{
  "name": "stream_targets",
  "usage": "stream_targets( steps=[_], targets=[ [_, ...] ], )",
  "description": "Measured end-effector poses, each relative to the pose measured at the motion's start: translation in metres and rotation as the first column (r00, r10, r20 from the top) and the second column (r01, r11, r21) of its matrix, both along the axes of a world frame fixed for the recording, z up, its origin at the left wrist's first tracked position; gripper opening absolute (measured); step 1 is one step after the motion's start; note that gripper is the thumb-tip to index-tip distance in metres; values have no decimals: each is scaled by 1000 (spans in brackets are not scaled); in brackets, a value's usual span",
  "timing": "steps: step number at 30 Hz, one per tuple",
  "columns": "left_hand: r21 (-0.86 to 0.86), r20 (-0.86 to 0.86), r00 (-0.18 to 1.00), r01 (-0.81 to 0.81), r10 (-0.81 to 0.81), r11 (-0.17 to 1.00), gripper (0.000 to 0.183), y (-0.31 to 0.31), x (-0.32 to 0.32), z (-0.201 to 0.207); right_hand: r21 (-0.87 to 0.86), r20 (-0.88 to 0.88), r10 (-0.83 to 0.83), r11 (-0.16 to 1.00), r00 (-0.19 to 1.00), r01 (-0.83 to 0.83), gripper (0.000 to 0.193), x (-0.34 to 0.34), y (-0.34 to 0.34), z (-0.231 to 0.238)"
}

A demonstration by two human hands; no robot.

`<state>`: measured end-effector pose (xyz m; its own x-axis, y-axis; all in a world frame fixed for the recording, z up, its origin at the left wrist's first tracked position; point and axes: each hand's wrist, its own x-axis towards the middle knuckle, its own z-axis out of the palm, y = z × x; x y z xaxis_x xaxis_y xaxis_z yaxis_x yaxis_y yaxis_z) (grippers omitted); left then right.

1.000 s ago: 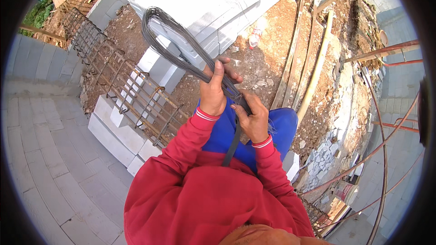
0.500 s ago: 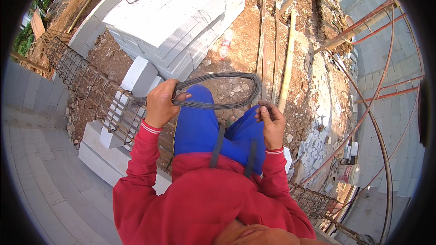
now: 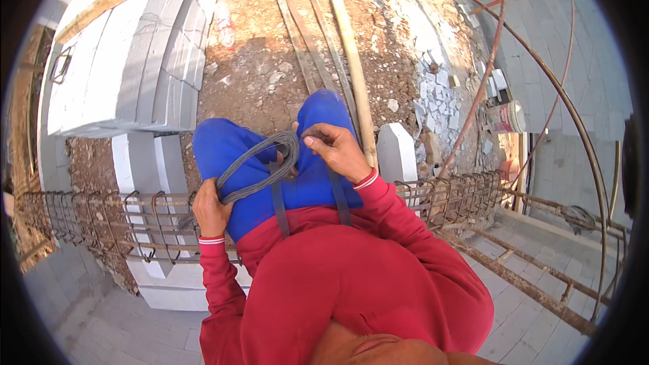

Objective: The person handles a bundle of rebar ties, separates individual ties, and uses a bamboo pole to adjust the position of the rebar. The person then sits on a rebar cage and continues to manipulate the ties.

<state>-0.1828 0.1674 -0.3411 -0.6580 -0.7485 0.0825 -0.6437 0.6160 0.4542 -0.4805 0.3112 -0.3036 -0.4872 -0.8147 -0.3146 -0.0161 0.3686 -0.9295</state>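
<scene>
A looped bundle of thin grey tie wire [image 3: 253, 162] hangs over my thighs, clad in blue trousers. My left hand [image 3: 212, 208] is closed round its gathered end, and loose wire ends poke out past the hand toward the rebar cage. At the rounded end of the loop is my right hand [image 3: 339, 153], thumb and fingers curled together right beside the wire. Whatever those fingers pinch, if anything, is too small to make out. A rusty rebar cage [image 3: 94, 220] runs crosswise on both sides of my body.
White blocks [image 3: 101, 88] are stacked at the far left. A plastic bottle [image 3: 224, 26] lies on the dirt beside them. Long boards and a bamboo pole [image 3: 348, 47] stretch away ahead. To the right are a bucket [image 3: 506, 117], broken block pieces [image 3: 436, 98] and scaffold bars [image 3: 568, 105].
My view has turned to the right. The wire bundle has come down lower over my thighs, my left hand still gripping it. My right hand has moved in close to the loop's rounded end.
</scene>
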Motion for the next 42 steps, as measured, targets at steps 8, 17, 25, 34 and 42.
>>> stream_targets(
  steps=[8,17,25,34,42],
  targets=[
    [104,90,996,7,-16,995,80,-10,-10,-16,-88,-212,-47,996,976,29,32,7,-14,-13],
    [47,118,993,21,-27,999,90,-15,-10,-22,-102,-125,-97,991,987,85,27,12,-7,-11],
    [61,91,995,35,-40,998,90,-12,-10,-16,-91,-177,-152,986,972,138,22,23,-8,-9],
    [16,20,997,78,-78,997,85,-1,-9,5,-15,-159,-93,996,983,91,15,22,-8,-17],
    [29,-23,1000,5,-5,1000,93,5,-6,-1,-9,-316,-99,995,944,102,20,30,-18,-35]
  ],
)
